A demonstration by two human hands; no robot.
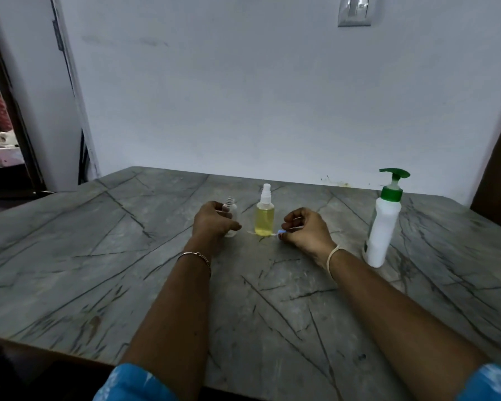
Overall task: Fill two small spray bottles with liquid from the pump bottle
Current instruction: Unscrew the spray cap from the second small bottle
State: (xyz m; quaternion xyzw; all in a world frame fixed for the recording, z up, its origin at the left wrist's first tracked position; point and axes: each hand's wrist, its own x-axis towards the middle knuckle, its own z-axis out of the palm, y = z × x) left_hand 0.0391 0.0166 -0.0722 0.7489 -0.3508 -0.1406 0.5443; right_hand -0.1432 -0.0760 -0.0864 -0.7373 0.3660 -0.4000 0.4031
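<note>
The task looks about half done. One filled spray bottle [264, 218] stands upright on the surface [128, 256], holding pale yellow liquid up to its shoulder, with its white spray top on.

Just to the left of it, the empty spray bottle [232, 208] stands clear and uncapped, its threaded neck bare. The left hand [213, 222] has its fingers curled round it from the near side. Just to the right of the filled bottle, the right hand [308, 231] rests low on the surface, fingers curled and pinching a small blue piece [281, 232]. This is probably the removed spray top, though it is too small to be sure.

The pump bottle [383, 227], white with a green pump, stands well to the right of the filled bottle, touched by neither hand. What is left, judging from this, is filling the empty bottle and capping it.
</note>
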